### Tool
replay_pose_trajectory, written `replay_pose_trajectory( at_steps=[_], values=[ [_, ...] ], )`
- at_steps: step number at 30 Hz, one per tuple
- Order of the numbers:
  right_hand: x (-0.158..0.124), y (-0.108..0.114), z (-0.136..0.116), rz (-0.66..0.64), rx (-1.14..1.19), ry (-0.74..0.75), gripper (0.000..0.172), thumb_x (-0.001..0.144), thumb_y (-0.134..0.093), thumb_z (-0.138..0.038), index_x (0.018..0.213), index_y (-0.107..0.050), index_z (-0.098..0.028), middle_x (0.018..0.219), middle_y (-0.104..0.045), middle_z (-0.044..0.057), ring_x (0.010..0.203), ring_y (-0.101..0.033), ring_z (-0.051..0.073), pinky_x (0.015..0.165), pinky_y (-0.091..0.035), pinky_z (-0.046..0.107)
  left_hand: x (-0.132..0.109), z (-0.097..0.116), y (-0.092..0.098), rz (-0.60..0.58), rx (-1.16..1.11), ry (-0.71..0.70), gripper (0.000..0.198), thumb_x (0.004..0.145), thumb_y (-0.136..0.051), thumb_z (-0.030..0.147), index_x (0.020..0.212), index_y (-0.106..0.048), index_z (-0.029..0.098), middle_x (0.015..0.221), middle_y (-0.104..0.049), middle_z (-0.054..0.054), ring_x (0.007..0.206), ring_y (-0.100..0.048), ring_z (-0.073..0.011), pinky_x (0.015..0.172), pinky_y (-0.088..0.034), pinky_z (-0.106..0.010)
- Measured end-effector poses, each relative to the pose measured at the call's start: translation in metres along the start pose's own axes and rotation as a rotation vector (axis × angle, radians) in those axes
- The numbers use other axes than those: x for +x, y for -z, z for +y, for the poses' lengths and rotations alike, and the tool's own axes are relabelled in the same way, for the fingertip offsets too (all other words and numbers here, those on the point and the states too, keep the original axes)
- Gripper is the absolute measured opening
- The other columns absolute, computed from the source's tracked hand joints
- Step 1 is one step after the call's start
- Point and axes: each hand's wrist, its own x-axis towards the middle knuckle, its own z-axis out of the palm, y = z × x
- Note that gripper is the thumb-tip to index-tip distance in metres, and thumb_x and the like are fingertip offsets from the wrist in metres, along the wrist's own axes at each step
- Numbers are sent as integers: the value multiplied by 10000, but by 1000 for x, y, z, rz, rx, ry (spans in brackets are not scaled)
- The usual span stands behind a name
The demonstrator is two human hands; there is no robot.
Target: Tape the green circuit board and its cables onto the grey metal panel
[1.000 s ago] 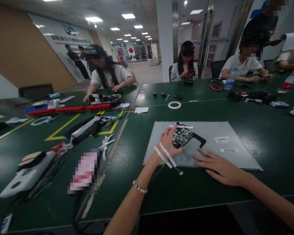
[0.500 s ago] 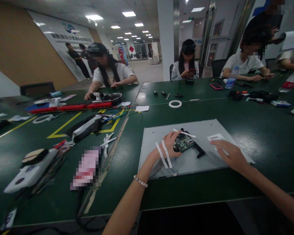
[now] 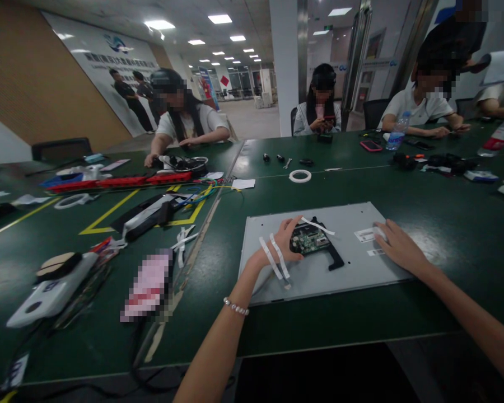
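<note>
A dark green bench [image 3: 319, 322] carries a flat, light grey rectangular panel [image 3: 315, 280], which lies near the bench's front edge. The right hand [image 3: 399, 246] lies palm down over the panel's right edge; whether its grip closes on the panel cannot be told. The left hand [image 3: 283, 243] reaches across the panel's left part, its grip closed on the left end of a green circuit board in a black frame [image 3: 313, 240], fingers on the far side and thumb on the near side. The board is over the panel's middle, and a black angular bracket [image 3: 336, 262] projects from its right end. Beyond the panel, well apart, lies a flat white ring [image 3: 294, 179]. Two narrow white strips [image 3: 273, 257] cross the left wrist; a white rectangular label [image 3: 363, 235] sits just beside the right fingers.
</note>
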Motion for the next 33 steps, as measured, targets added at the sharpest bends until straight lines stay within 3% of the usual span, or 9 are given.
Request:
replay_pose_trajectory(
  at_steps=[7, 16, 23, 27, 30, 33],
  values=[
    [5, 4, -9, -46, -12, 7, 525, 940, -274, -434, 1354, -453, -164, 1336, -431, 161, 1235, -456, 293, 1014, -388, 433, 0, -3, 6, -12, -42, -86, 1009, 578, -710, 235, 1455, -213, 199, 1433, -334, -162, 1338, -336, -334, 1097, -283, -551],
    [7, -6, -10, -35, 9, -13, 537, 934, -287, -462, 1366, -446, -185, 1365, -422, 161, 1288, -404, 325, 1006, -392, 483, 2, -3, 3, -20, -52, -21, 964, 559, -717, 233, 1425, -295, 214, 1425, -380, -155, 1320, -372, -340, 1076, -293, -585],
    [17, -9, -9, 10, 90, -35, 540, 913, -357, -455, 1349, -466, -154, 1393, -420, 167, 1334, -337, 338, 1034, -351, 532, 1, -7, 0, -3, -47, -75, 945, 584, -730, 258, 1422, -296, 207, 1392, -422, -143, 1294, -408, -311, 1093, -306, -511],
    [38, 7, -34, 59, 224, 53, 437, 886, -423, -410, 1224, -581, -183, 1334, -505, 128, 1285, -417, 295, 1057, -338, 512, 0, -7, 0, -23, -19, -66, 941, 597, -718, 263, 1428, -279, 213, 1393, -413, -131, 1299, -401, -301, 1096, -307, -492],
    [55, 22, -64, 16, 399, 51, 340, 877, -448, -389, 1075, -652, -203, 1175, -616, 95, 1094, -575, 240, 942, -459, 431, 0, -8, -1, -28, -7, -85, 934, 612, -699, 257, 1435, -262, 198, 1392, -402, -136, 1297, -397, -295, 1091, -312, -490],
    [70, 29, -93, -76, 503, -32, 305, 871, -475, -377, 1016, -667, -189, 1005, -680, 74, 891, -644, 197, 821, -498, 355, 0, -9, -2, -18, 0, -96, 936, 609, -686, 232, 1438, -254, 184, 1387, -399, -139, 1295, -394, -292, 1094, -308, -484]
  ],
)
